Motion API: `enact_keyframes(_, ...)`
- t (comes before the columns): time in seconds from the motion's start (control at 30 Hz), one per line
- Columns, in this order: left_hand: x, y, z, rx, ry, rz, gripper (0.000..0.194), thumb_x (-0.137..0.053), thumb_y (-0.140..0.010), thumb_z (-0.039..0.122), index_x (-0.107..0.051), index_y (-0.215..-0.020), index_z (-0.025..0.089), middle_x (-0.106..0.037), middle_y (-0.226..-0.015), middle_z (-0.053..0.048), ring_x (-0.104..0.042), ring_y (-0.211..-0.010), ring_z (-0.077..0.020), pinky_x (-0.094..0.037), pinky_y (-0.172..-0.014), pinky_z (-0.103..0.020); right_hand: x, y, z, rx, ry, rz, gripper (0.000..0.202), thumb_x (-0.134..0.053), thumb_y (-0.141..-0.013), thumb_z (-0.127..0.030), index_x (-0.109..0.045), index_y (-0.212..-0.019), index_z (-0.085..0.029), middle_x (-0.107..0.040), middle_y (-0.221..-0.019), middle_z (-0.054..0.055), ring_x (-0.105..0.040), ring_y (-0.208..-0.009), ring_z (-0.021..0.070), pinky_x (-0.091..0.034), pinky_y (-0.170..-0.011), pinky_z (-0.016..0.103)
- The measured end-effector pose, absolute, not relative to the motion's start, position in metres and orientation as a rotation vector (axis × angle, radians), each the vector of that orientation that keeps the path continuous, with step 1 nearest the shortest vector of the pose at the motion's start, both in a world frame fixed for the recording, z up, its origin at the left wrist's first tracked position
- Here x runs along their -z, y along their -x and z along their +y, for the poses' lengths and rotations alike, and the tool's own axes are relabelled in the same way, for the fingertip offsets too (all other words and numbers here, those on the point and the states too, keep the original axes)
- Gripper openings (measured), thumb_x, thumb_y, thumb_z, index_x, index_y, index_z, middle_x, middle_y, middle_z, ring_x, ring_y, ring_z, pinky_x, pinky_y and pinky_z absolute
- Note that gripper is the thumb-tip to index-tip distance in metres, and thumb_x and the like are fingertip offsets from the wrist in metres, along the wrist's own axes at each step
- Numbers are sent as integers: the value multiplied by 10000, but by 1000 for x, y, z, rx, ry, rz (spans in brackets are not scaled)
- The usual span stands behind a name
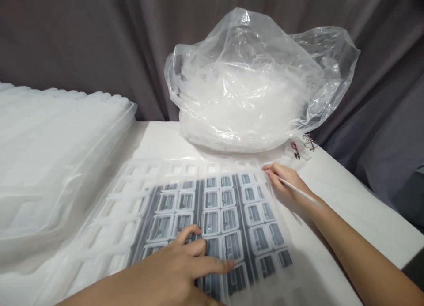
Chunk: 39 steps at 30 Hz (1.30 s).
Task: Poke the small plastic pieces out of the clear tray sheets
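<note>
Head view: stacked plastic trays (62, 138); translucent compartment tray (114, 206), flat on tabletop (361, 209); left hand (187, 268), fingers apart atop it, likely steadying; right hand (288, 175), clamped on slim white stick (298, 190) beside tray's far-right corner, presumably for control.

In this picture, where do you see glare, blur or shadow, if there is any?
Head view: bright glints on the clear plastic bag; head view: the white stack at left looks pale and soft in detail; head view: the thin stick in the right hand blurs toward the wrist; head view: a soft shadow on the table beside the right forearm.
</note>
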<state>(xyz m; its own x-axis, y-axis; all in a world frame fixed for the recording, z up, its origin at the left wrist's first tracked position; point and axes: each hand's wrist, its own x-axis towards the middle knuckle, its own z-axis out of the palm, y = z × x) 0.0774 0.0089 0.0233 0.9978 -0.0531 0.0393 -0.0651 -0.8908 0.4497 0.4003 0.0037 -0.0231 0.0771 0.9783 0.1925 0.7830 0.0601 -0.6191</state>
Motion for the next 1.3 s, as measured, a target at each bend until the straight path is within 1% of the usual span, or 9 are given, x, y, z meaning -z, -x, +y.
enact_keyframes(0.07,-25,-78,8,-6,-2690,-81,428,-612,-830,418,-560,-1254,390,-515,-1352,15,-549,-828,-224,-325,-967,-472,22,-414,6,-165,1854,-1749,189,-395,-898,-316,-552,-888,-211,-654,-854,83,-593,-788,229,-405,-704,324)
enact_keyframes(0.13,-27,-78,7,-18,-2689,-61,413,-625,-821,412,-581,-1231,384,-521,-1347,16,-555,-837,-228,-332,-962,-471,19,-434,4,-74,1978,-1779,181,-417,-872,-318,-508,-751,-219,-606,-694,56,-560,-662,215,-380,-622,316)
enact_keyframes(0.33,-31,-78,6,53,-2703,-26,354,-603,-838,419,-608,-1190,381,-486,-1383,32,-573,-846,-228,-350,-954,-480,-3,-464,-17,-467,2181,-1845,350,-480,-843,-413,-401,-555,-230,-482,-504,-17,-471,-476,146,-326,-483,275)
enact_keyframes(0.43,-32,-77,5,-19,-2685,-26,357,-628,-822,409,-622,-1176,364,-501,-1372,22,-578,-877,-230,-369,-945,-442,-11,-445,-8,-540,1977,-1766,345,-509,-843,-447,-447,-581,-232,-543,-570,4,-568,-619,186,-377,-551,280)
enact_keyframes(0.57,-34,-78,3,27,-2695,-32,379,-654,-794,382,-631,-1171,350,-514,-1360,9,-581,-882,-244,-378,-936,-451,-3,-412,21,-968,1616,-1668,371,-539,-831,-499,-425,-585,-246,-546,-523,17,-628,-915,268,-431,-633,292)
enact_keyframes(0.83,-34,-77,3,7,-2622,-12,333,-601,-849,395,-630,-1178,350,-489,-1384,-16,-591,-922,-252,-374,-942,-472,9,-408,40,-1138,1498,-1604,370,-553,-835,-449,-413,-563,-241,-509,-507,-9,-628,-994,257,-431,-648,278)
enact_keyframes(0.97,-34,-77,3,15,-2589,7,347,-606,-846,387,-622,-1192,362,-502,-1370,-18,-592,-912,-249,-376,-937,-467,15,-408,37,-973,1587,-1678,312,-531,-845,-400,-458,-592,-233,-598,-632,15,-630,-949,250,-444,-706,296)
enact_keyframes(1.17,-30,-77,3,-113,-2548,2,358,-612,-842,414,-613,-1198,380,-547,-1319,-18,-580,-889,-232,-366,-943,-443,25,-416,39,-217,1831,-1825,205,-445,-877,-363,-591,-926,-228,-671,-915,86,-619,-853,276,-438,-758,366)
enact_keyframes(1.3,-30,-78,1,40,-2621,13,348,-629,-823,444,-645,-1157,347,-510,-1361,-19,-571,-875,-239,-372,-931,-462,10,-454,27,29,2107,-1690,197,-460,-867,-378,-573,-897,-219,-632,-757,103,-601,-725,272,-411,-656,369)
